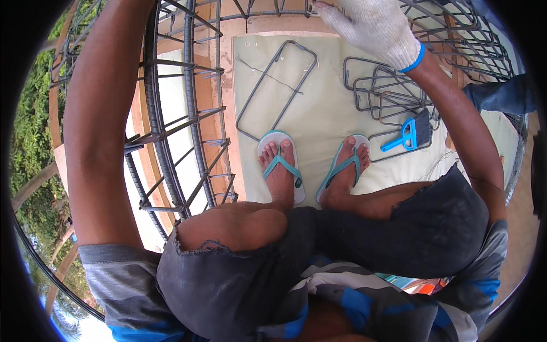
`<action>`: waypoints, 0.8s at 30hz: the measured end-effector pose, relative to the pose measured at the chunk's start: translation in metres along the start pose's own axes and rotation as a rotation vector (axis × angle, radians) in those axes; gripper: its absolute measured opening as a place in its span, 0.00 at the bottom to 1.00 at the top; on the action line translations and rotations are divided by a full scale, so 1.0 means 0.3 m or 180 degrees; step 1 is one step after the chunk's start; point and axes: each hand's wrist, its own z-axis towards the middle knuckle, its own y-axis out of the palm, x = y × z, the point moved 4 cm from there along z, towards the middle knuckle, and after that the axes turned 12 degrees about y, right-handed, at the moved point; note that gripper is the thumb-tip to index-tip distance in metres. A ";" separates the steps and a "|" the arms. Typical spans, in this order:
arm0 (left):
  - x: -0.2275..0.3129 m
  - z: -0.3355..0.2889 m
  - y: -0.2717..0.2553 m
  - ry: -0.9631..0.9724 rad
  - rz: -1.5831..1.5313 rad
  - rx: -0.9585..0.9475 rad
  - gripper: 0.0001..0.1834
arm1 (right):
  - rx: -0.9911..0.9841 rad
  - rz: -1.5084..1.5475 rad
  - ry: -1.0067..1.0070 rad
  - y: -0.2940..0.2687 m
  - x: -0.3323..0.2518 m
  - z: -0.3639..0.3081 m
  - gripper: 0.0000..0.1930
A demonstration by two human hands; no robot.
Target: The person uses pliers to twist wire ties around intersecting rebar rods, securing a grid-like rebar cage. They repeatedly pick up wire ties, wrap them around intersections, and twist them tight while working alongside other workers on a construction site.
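My right hand (379, 31) wears a white knitted glove with a blue cuff. It reaches to the top edge, beside the dark steel bars (279, 12) there. Its thumb side points left, but the other fingers are cut off, so any grip is hidden. My left arm (97, 119) stretches up past the rebar cage (191, 102) on the left, and its hand lies beyond the picture. A bent rectangular steel stirrup (295, 91) rests on the pale sheet (333, 85) in front of my feet, with a thin wire across it.
Several bent stirrups (379, 91) lie piled to the right. A blue-handled brush (408, 135) with dark bristles rests on them. More rebar cage (467, 37) stands at the upper right, near a person's blue-clad leg (501, 96). Green foliage (34, 142) shows at far left.
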 end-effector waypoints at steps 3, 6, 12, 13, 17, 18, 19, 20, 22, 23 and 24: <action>-0.040 0.037 -0.005 -0.0378 -0.0020 -0.0047 0.49 | -0.0727 0.0304 0.0627 0.136 -0.046 -0.129 0.23; 0.000 0.028 -0.024 -0.0391 -0.0078 0.0051 0.46 | -0.1165 0.0651 0.1844 0.286 -0.050 -0.169 0.37; -0.021 0.028 -0.046 -0.0097 0.0349 0.0191 0.38 | -0.0531 0.1054 0.3109 0.563 0.044 -0.051 0.48; 0.012 0.021 -0.055 -0.0115 0.0350 0.0214 0.36 | -0.0412 0.1108 0.3238 0.597 0.082 -0.022 0.48; 0.056 0.021 -0.085 0.0192 0.0008 0.0224 0.32 | 0.0015 0.1002 0.3005 0.689 0.172 0.050 0.50; 0.044 0.018 -0.074 0.0165 -0.0203 0.0060 0.32 | -0.0081 0.1156 0.2983 0.700 0.164 0.055 0.50; 0.049 0.058 -0.026 0.0279 -0.0505 -0.0123 0.32 | -0.0125 0.1214 0.3076 0.688 0.202 0.025 0.50; 0.056 0.094 0.008 0.0500 -0.0320 -0.0050 0.34 | -0.0161 0.1267 0.3182 0.674 0.244 -0.004 0.50; 0.024 0.022 -0.026 0.0374 0.0017 0.0020 0.37 | -0.0112 0.1181 0.2848 0.675 0.161 0.049 0.44; 0.023 0.020 -0.021 0.0319 0.0054 -0.0038 0.37 | -0.0328 0.1286 0.3008 0.670 0.158 0.054 0.41; 0.024 0.019 -0.018 0.0267 0.0090 -0.0099 0.37 | -0.0546 0.1388 0.3172 0.663 0.160 0.059 0.38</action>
